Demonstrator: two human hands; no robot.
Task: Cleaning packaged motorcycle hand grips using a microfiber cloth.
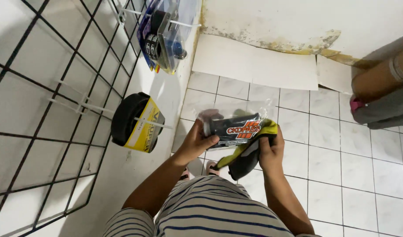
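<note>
Striped shirt [201,210] fills the bottom edge of the head view, closest to the lens, both forearms reaching out from it over the white tiled floor [342,175].

Left hand [197,142] is closed on the left end of a clear plastic packet [236,127] with a black printed insert; fingers wrap its near edge, thumb on top. Right hand [271,151] is closed on a black and yellow cloth-like item [245,158], pinched against the packet's right end. Whether that item sits inside the bag or only beneath it, cannot tell. Packet's long axis runs left to right between the two hands, slightly tilted up at the right; held in the air at chest height, above the tiles, touching nothing else. Both hands equally near, one per end.

Left of the hands, on the white wall, a black wire grid panel [48,131] carries white hooks. One hook holds a black roll with a yellow card label [137,123], just beside the left forearm. Higher up, a hook holds blister-packed goods [164,37]. Nothing stands between packet and grid.

Upper right edge: another person's arm [381,79], well apart.
</note>
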